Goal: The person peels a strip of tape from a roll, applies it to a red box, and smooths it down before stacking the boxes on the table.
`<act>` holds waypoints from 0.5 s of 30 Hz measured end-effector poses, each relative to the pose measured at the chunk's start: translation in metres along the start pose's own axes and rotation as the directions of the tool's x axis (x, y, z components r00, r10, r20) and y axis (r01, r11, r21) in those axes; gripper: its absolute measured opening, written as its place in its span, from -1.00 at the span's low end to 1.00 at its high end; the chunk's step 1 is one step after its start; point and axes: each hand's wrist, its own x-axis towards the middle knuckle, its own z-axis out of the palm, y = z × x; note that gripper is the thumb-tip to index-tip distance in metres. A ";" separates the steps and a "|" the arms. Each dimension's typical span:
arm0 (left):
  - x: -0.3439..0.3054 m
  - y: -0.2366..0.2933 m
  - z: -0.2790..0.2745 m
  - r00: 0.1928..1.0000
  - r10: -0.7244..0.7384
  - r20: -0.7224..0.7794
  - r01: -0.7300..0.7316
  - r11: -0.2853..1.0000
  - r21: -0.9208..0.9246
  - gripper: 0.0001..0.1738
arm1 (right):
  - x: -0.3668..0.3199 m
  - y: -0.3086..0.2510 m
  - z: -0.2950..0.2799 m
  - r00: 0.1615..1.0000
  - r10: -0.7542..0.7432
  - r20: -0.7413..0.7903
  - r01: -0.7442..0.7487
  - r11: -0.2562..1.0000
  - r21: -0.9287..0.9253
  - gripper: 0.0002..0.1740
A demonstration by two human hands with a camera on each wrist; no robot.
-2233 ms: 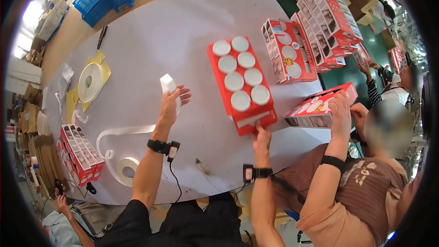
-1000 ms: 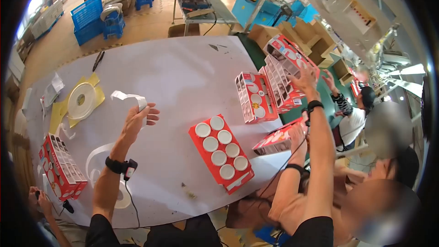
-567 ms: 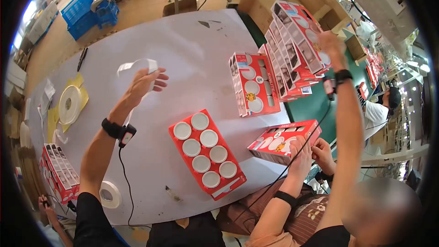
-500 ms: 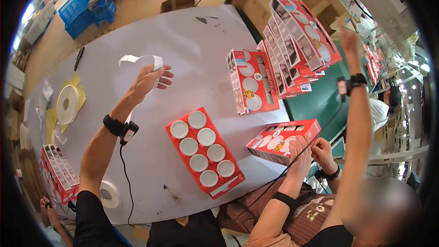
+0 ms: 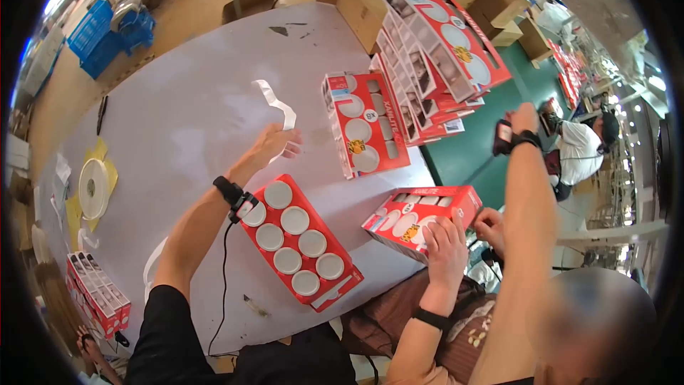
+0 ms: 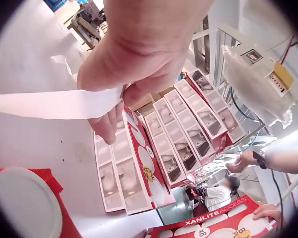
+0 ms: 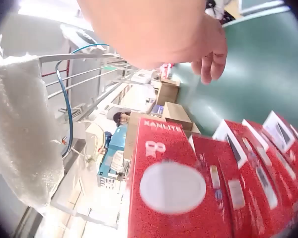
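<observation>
The left hand (image 5: 274, 144) pinches a white tape strip (image 5: 276, 105) between thumb and fingers, just above the far end of a red tray (image 5: 288, 246) that holds several round white lids. The same strip (image 6: 54, 104) stretches left from the left hand (image 6: 139, 64) in the left wrist view. To the right of the stacked red boxes (image 5: 456, 43), the right hand (image 5: 524, 117) hovers over a green surface (image 5: 463, 171). In the right wrist view the fingers of the right hand (image 7: 203, 49) hang loosely bent, holding nothing visible; a red box (image 7: 164, 139) stands below them.
Another person's hand (image 5: 445, 246) holds a red box (image 5: 420, 217) at the right table edge. A single red box (image 5: 363, 125) stands before the stack. A tape roll (image 5: 93, 189) on yellow paper, a black pen-like tool (image 5: 102, 114) and more boxes (image 5: 96, 296) lie left.
The right hand has left the top box of the stack and moved right and nearer. The left hand, with its tape strip, has come closer to the red tray's far end.
</observation>
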 end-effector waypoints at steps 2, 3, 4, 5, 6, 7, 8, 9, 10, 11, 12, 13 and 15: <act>0.008 -0.009 0.013 1.000 0.002 0.021 -0.001 0.999 -0.050 -0.55 | -0.018 -0.013 0.037 0.994 0.072 -0.081 -0.064 0.993 0.095 -0.46; 0.010 -0.012 0.017 1.000 0.004 0.014 -0.003 0.998 -0.065 -0.56 | -0.028 -0.018 0.058 0.987 0.117 -0.107 -0.099 0.981 0.164 -0.45; 0.011 -0.014 0.018 1.000 0.009 0.001 -0.009 0.997 -0.076 -0.57 | -0.039 -0.021 0.078 0.977 0.174 -0.124 -0.140 0.960 0.242 -0.44; 0.010 -0.015 0.017 1.000 0.016 -0.009 -0.017 0.996 -0.086 -0.57 | -0.046 -0.021 0.099 0.963 0.231 -0.136 -0.177 0.929 0.324 -0.43; 0.007 -0.018 0.018 1.000 0.022 -0.019 -0.024 0.995 -0.093 -0.57 | -0.053 -0.020 0.119 0.944 0.297 -0.140 -0.217 0.884 0.413 -0.42; 0.004 -0.021 0.019 0.999 0.028 -0.028 -0.030 0.995 -0.100 -0.58 | -0.060 -0.014 0.134 0.926 0.355 -0.132 -0.250 0.834 0.492 -0.41; 0.000 -0.021 0.019 0.998 0.033 -0.044 -0.036 0.997 -0.072 -0.58 | -0.063 -0.009 0.149 0.902 0.412 -0.126 -0.276 0.777 0.565 -0.40; -0.005 -0.020 0.018 0.997 0.037 -0.064 -0.040 0.998 -0.047 -0.59 | -0.068 -0.001 0.164 0.881 0.461 -0.110 -0.297 0.718 0.629 -0.39; -0.009 -0.023 0.020 0.996 0.036 -0.084 -0.038 0.999 -0.024 -0.59 | -0.069 0.009 0.177 0.861 0.500 -0.099 -0.307 0.663 0.683 -0.38; -0.007 -0.026 0.022 0.991 0.070 -0.113 -0.074 0.997 -0.035 -0.60 | -0.070 0.018 0.189 0.844 0.530 -0.080 -0.314 0.610 0.728 -0.37; -0.007 -0.033 0.026 0.986 0.095 -0.139 -0.102 0.994 -0.040 -0.60 | -0.070 0.030 0.201 0.829 0.556 -0.061 -0.318 0.557 0.767 -0.36; -0.005 -0.037 0.028 0.978 0.122 -0.167 -0.131 0.991 -0.040 -0.60 | -0.069 0.043 0.211 0.821 0.569 -0.041 -0.312 0.508 0.803 -0.35; 0.003 -0.038 0.040 0.977 0.069 -0.204 -0.061 0.997 0.048 -0.58 | -0.069 0.068 0.230 0.824 0.566 0.012 -0.292 0.407 0.865 -0.33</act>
